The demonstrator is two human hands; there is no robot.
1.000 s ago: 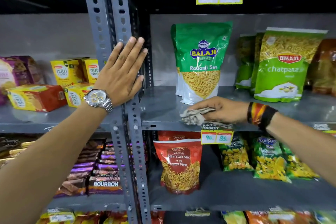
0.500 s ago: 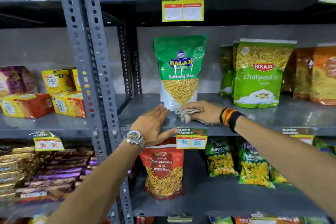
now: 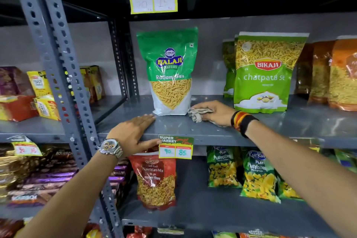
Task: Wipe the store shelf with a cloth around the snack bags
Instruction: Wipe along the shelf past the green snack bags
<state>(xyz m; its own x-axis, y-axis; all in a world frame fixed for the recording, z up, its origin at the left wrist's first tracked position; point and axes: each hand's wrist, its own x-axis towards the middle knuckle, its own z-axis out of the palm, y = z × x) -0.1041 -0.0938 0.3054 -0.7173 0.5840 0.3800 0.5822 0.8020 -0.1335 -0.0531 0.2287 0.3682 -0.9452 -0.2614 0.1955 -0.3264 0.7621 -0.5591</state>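
Note:
A grey metal shelf (image 3: 270, 127) runs across the middle of the view. On it a green Balaji sev bag (image 3: 170, 71) stands upright, and a light green Bikaji bag (image 3: 264, 75) stands further right. My right hand (image 3: 214, 111) presses a crumpled grey cloth (image 3: 197, 114) onto the shelf just right of the Balaji bag's base. My left hand (image 3: 133, 133) lies flat on the shelf's front edge, left of that bag, with the thumb under the lip and the fingertips near the bag's lower left corner.
A perforated grey upright (image 3: 63, 75) stands left of the shelf. Orange snack bags (image 3: 336, 75) fill the shelf's right end. A price tag (image 3: 175, 147) hangs from the front lip. Below stand a red Navratan Mix bag (image 3: 156, 181) and green Kurkure bags (image 3: 257, 176). Biscuit boxes (image 3: 42, 92) sit at left.
My left hand came off the upright and dropped onto the shelf's front edge. My right hand slid the cloth rightward, from in front of the Balaji bag to its right side.

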